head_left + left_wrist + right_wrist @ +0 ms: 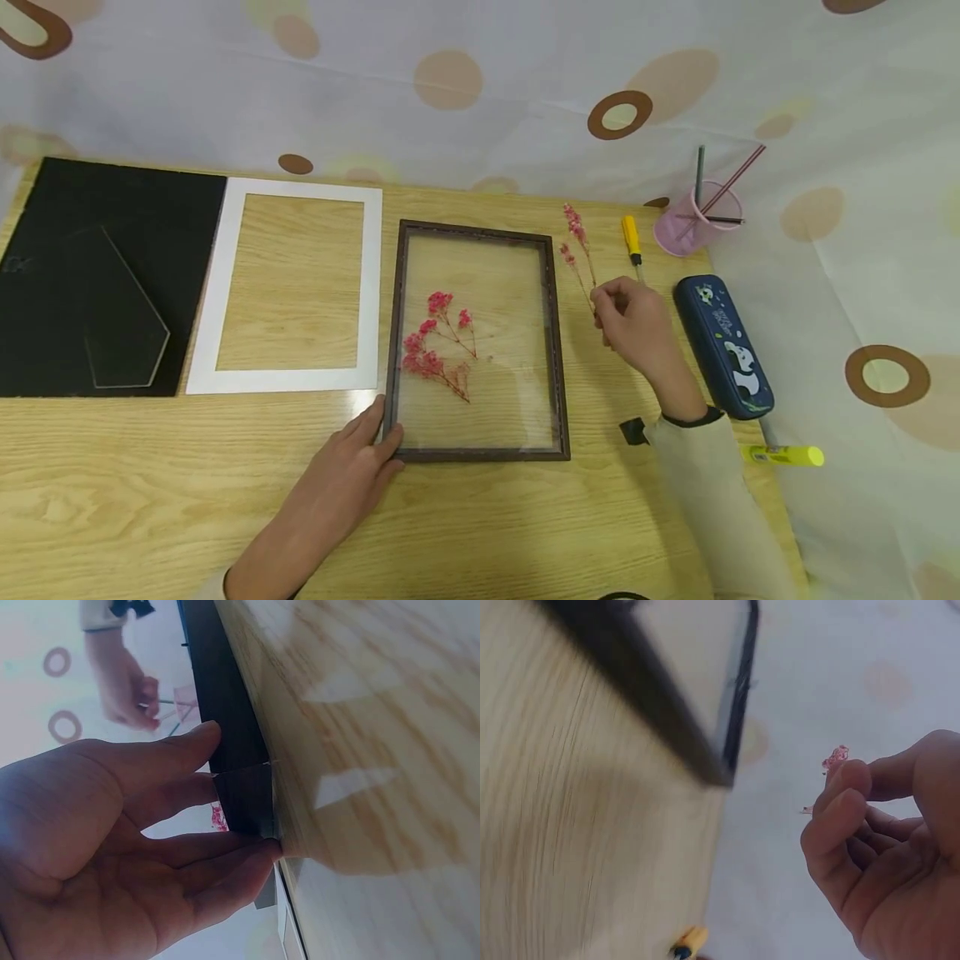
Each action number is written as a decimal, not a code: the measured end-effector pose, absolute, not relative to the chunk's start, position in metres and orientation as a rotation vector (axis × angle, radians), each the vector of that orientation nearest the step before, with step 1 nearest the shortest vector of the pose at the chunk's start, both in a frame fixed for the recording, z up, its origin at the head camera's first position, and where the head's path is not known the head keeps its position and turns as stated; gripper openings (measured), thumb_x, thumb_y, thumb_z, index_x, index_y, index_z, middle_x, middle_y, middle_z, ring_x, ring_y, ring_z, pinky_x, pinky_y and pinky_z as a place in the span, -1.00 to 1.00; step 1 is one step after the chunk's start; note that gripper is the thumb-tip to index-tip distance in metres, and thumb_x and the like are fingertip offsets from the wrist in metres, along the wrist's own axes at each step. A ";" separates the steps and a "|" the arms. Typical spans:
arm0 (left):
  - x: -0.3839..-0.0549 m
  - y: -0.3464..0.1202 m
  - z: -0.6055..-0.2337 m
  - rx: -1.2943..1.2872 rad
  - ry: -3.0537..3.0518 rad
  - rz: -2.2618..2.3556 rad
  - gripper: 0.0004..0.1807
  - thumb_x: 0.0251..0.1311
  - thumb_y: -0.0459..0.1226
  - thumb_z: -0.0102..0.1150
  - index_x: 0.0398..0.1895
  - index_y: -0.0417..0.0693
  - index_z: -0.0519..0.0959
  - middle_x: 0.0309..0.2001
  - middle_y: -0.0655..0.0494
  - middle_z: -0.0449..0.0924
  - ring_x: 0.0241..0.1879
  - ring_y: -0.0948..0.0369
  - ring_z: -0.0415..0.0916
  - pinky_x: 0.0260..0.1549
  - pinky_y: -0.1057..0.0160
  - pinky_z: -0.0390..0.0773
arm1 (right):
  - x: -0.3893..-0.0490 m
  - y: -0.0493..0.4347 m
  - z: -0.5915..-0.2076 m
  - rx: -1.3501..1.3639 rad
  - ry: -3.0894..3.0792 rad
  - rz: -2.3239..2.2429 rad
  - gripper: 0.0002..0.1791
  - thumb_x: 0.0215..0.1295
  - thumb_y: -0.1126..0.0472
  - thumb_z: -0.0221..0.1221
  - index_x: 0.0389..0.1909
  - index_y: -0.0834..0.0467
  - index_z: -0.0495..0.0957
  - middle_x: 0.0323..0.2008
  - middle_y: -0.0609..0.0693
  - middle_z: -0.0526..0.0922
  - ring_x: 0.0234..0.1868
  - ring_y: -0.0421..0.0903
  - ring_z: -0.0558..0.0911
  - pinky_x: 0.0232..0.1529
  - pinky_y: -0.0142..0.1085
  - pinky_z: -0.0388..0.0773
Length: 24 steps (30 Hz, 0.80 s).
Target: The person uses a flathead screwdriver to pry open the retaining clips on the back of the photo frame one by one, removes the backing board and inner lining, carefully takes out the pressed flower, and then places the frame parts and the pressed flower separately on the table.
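Nearest, on the table, the left hand holds the near left corner of the dark frame between thumb and fingers. Inside the frame, pink flowers lie on the left half of the glass; its right half is bare. Farther, the right hand has its grip narrow, pinching two thin flower stems. These stems are just outside the frame's right side, so the frame lies to the left of this grip. From the fingertips, their long axis points away from the person, leaning slightly left. Beyond lies a yellow-handled screwdriver.
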<state>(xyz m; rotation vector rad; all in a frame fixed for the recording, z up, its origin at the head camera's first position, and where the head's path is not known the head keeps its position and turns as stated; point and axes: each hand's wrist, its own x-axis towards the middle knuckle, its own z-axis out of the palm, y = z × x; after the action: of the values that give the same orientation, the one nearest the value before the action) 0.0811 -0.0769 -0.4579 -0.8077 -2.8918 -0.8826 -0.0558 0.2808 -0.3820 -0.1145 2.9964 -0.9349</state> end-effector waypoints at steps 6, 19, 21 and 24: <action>0.082 -0.077 -0.456 -0.790 -2.923 -0.894 -0.61 0.09 -0.31 0.47 -0.03 -0.35 0.69 0.24 -0.46 0.42 0.18 -0.20 0.50 -0.08 -0.11 0.62 | -0.095 0.316 -0.397 0.078 2.971 -0.807 -0.66 0.56 0.12 -0.02 -0.14 0.34 0.55 -0.44 0.18 0.65 -0.64 -0.13 0.59 -0.66 -0.34 0.51; 0.082 -0.076 -0.455 -0.781 -2.925 -0.900 -0.60 0.10 -0.30 0.47 -0.03 -0.36 0.69 0.25 -0.44 0.42 0.18 -0.19 0.50 -0.06 -0.09 0.61 | -0.138 0.342 -0.418 0.292 2.923 -0.708 -0.64 0.54 0.11 -0.04 -0.19 0.33 0.55 -0.53 0.11 0.62 -0.64 -0.12 0.59 -0.63 -0.29 0.52; 0.082 -0.076 -0.455 -0.781 -2.929 -0.898 -0.60 0.10 -0.30 0.47 -0.03 -0.36 0.69 0.25 -0.44 0.42 0.19 -0.19 0.49 -0.05 -0.09 0.61 | -0.141 0.344 -0.420 0.299 2.923 -0.701 -0.63 0.54 0.11 -0.05 -0.19 0.34 0.56 -0.55 0.11 0.62 -0.65 -0.12 0.59 -0.64 -0.29 0.51; 0.082 -0.076 -0.455 -0.782 -2.932 -0.887 -0.60 0.10 -0.29 0.47 -0.03 -0.36 0.69 0.25 -0.43 0.42 0.19 -0.19 0.49 -0.05 -0.09 0.61 | -0.145 0.345 -0.422 0.282 2.942 -0.675 -0.63 0.54 0.13 -0.06 -0.21 0.36 0.56 -0.58 0.10 0.61 -0.66 -0.11 0.57 -0.65 -0.28 0.48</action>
<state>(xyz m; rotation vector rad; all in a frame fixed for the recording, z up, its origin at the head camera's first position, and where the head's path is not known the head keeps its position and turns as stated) 0.0818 -0.0763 -0.4550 -0.7816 -2.9325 -0.8871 -0.1449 0.3452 -0.4218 0.2825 2.9425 -0.6749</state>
